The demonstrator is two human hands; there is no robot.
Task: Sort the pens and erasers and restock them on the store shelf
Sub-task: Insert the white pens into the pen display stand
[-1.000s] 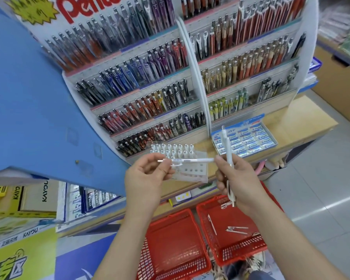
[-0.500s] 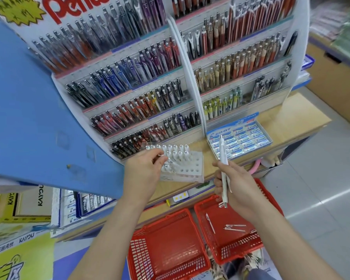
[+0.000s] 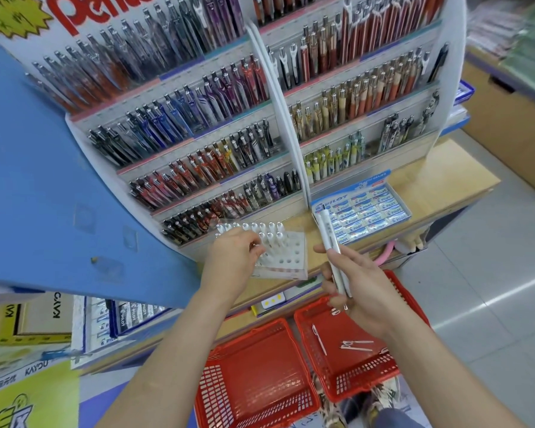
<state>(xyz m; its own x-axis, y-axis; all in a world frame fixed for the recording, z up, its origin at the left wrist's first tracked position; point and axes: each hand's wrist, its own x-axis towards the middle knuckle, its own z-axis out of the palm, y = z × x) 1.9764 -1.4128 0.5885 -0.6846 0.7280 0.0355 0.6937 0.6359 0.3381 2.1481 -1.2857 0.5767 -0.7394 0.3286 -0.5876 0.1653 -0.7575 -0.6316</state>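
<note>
Gripping a bundle of white pens (image 3: 328, 242), the right hand (image 3: 365, 291) holds them tilted above the front edge of the wooden shelf (image 3: 445, 180), fingers curled round their lower ends. The left hand (image 3: 230, 261) reaches to a clear pen stand (image 3: 291, 261) on that shelf, its fingers bent among the standing pens (image 3: 271, 234); whether they pinch one cannot be told. An eraser box (image 3: 371, 208) lies just right of the stand. Below, the right red basket (image 3: 365, 378) holds loose pens (image 3: 357, 345), beside the left red basket (image 3: 260, 403).
</note>
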